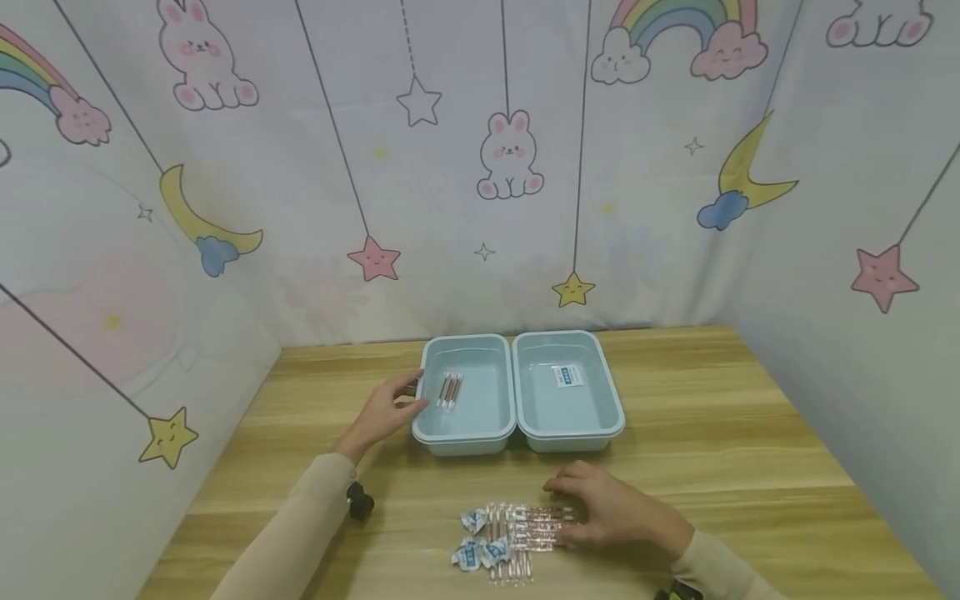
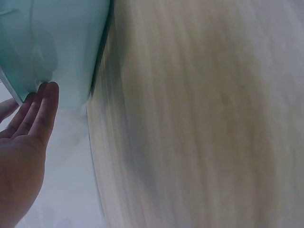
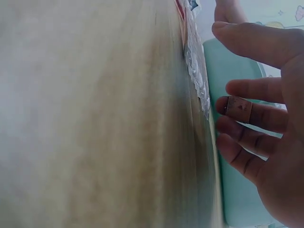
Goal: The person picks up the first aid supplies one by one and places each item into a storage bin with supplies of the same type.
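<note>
Two light blue plastic bins stand side by side. My left hand (image 1: 390,410) rests against the left side of the left bin (image 1: 489,427), its fingers (image 2: 45,111) straight along the outer wall in the left wrist view. Inside lie a few brown-filled swabs (image 1: 450,390) in clear wrapping. The right bin (image 1: 609,408) holds a white and blue packet (image 1: 567,376). Over the right end of a pile of wrapped swabs (image 1: 536,529) hovers my right hand (image 1: 611,507). Its fingers are loosely bent and apart, with nothing between them in the right wrist view. Several crumpled white and blue packets (image 1: 470,553) lie at the pile's left.
The wooden table (image 1: 750,467) reaches back to a printed fabric wall (image 1: 450,192) with rabbits and stars. Side walls of fabric stand left and right. One finger of the right hand wears a plaster (image 3: 238,109).
</note>
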Demonstrator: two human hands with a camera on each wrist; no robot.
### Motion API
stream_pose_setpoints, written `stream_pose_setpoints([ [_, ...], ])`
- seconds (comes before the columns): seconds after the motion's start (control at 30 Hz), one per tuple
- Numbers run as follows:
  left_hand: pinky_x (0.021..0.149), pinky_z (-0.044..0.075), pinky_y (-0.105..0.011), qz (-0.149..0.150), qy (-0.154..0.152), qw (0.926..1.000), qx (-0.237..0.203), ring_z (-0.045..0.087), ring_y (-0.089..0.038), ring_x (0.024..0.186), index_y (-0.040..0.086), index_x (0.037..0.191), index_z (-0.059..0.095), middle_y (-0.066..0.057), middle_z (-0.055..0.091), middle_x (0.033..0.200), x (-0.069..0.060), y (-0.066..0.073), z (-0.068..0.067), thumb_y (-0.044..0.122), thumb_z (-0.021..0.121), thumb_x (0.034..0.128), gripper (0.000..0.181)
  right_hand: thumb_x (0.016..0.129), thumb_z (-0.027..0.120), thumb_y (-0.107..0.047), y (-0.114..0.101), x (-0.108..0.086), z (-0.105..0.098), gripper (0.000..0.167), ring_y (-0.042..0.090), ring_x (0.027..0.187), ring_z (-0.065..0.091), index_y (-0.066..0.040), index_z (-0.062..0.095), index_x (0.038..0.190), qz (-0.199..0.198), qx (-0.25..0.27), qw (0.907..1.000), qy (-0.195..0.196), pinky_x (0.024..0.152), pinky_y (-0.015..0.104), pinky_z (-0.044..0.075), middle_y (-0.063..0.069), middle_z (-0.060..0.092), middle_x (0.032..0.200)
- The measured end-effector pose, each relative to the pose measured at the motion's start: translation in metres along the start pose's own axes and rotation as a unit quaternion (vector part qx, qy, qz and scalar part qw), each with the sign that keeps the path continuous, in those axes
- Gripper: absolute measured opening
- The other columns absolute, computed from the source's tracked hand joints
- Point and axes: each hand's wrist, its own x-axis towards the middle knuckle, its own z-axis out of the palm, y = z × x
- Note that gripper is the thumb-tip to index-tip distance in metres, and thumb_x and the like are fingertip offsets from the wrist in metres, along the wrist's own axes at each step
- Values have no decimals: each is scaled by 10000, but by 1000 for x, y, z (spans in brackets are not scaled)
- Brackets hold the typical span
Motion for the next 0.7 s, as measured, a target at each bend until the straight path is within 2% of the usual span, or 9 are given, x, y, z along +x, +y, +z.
stream_pose_setpoints([
  [0.2, 960, 515, -527, 26, -50, 9999, -102, 573, -428, 1120, -98, 1423, 398, -324, 543, 1269, -7, 18, -2, 66, 656, 918, 591, 781, 761, -499, -3, -4, 1, 619, 147, 1024, 577, -82, 639, 1221, 90, 20, 10000, 3, 919, 357, 526, -4, 622, 1117],
  [0.3, 951, 523, -519, 48, -85, 9999, -127, 575, -429, 1112, -119, 1415, 392, -332, 543, 1263, -8, 25, -4, 61, 654, 916, 591, 790, 757, -491, -3, -5, -1, 607, 142, 1014, 578, -73, 643, 1216, 74, 50, 10000, 0, 914, 355, 528, -6, 622, 1102],
  [0.53, 931, 550, -440, 48, 8, 10000, -20, 599, -351, 1100, -47, 1430, 423, -251, 575, 1262, -1, 0, 0, 154, 679, 919, 605, 794, 755, -484, -2, -8, 1, 613, 121, 1015, 586, -72, 637, 1231, 141, 141, 9998, -79, 924, 343, 527, -22, 624, 1105],
  [0.7, 932, 551, -432, 18, 29, 10000, -8, 599, -361, 1110, -40, 1429, 427, -251, 571, 1271, -1, -1, 0, 156, 679, 919, 602, 763, 782, -482, 0, -10, 2, 610, 95, 994, 583, -84, 651, 1205, 44, 132, 9999, -81, 906, 310, 532, -34, 627, 1081],
])
